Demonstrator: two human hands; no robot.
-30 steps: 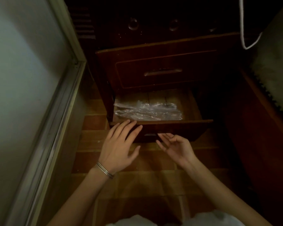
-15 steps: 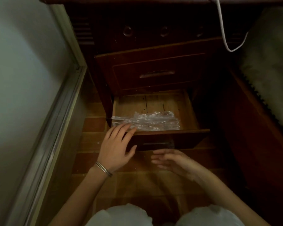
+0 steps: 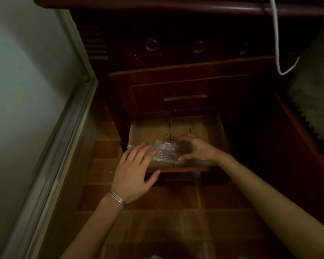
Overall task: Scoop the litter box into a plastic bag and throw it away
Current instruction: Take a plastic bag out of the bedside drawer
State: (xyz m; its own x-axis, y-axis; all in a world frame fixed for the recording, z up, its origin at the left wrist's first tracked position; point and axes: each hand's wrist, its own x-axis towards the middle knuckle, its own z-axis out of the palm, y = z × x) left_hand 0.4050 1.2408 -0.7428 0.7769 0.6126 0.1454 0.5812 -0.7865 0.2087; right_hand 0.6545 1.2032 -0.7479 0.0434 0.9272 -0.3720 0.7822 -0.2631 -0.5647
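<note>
A: What is different from half a second ago?

B: Your right hand (image 3: 199, 151) has left the space in front of the drawer and gone in over the clear crinkled plastic bag (image 3: 166, 151). Its fingers (image 3: 185, 139) arch over the far side of the plastic and the thumb sits on the near side. The hand is blurred, so I cannot tell whether you have the bag pinched yet. Your left hand (image 3: 137, 172) stays at the front left corner. Its fingers (image 3: 138, 153) are straight and flat, with the tips on the left end of the bag, gripping nothing.

A: Where does that leave the job?

B: Near the very start, I judge. The bag lies in the pulled-out bottom wooden drawer (image 3: 176, 126), between your two sets of fingers and close to the drawer front. No litter box or scoop is in view, so the bag has to come out first.

A: And around me?

B: Beyond your fingers stands a dark brown wooden cabinet (image 3: 176, 83), and a white cable (image 3: 277, 43) hangs further off to the right. Under your wrists are reddish-brown floor tiles (image 3: 176, 221). Left of your left fingers rises a pale wall (image 3: 17, 90). Thin metal bangles (image 3: 119, 199) circle your left wrist. The light is dim.
</note>
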